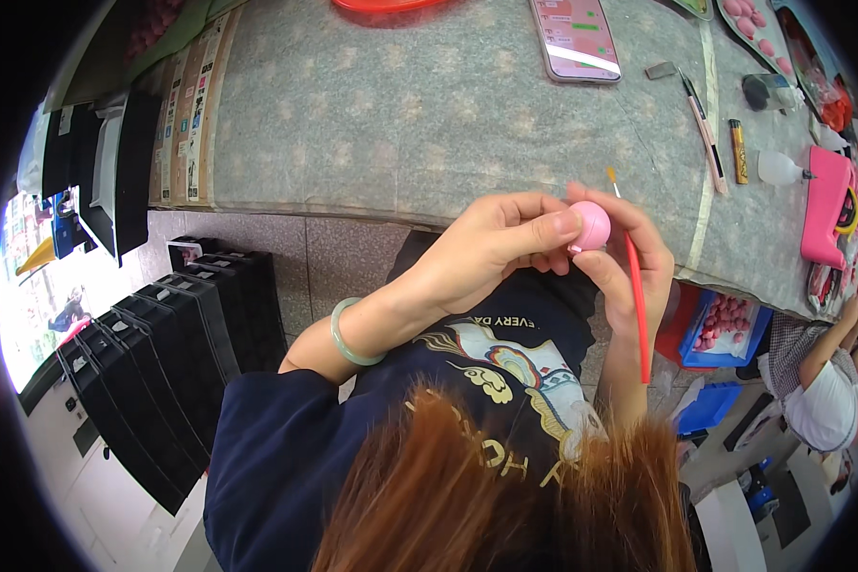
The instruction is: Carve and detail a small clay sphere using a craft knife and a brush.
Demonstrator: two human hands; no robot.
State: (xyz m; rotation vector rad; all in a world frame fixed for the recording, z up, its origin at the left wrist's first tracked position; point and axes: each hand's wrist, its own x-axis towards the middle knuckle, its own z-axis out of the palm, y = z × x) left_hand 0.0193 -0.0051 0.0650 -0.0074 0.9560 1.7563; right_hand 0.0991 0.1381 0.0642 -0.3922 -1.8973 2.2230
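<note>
- Grey speckled felt-covered worktable (400, 105) spreads beyond the fingertips, with its near edge just past the knuckles of both hands.
- Dark stacked plastic trays (162, 362) stand on the floor well to the left of the left hand (491, 250), below the wrist with the pale green bangle (346, 334).
- Smartphone with a lit screen (575, 38) lies on the felt well beyond the fingers, face up.
- Left hand curls its fingers and thumb around the small round pink ball-shaped piece (591, 225), gripping it from the left, with the thumb tip pressed on its front.
- Right hand (629, 257) has its fingers closed on the thin red-handled paintbrush (637, 296), and the fingertips also touch the pink piece from the right and below.
- Paintbrush handle runs down along the right palm; its pale bristle tip (612, 175) stands above the fingertips, clear of the pink piece.
- Pink piece sits between both sets of fingertips, held in the air just off the table edge.
- Risk, as a judgement: the piece is smooth and small, so a loosened pinch could let it drop to the floor; a thumb lying over a painted area could smear it; a shaky wrist could put the bristles off the mark.
</note>
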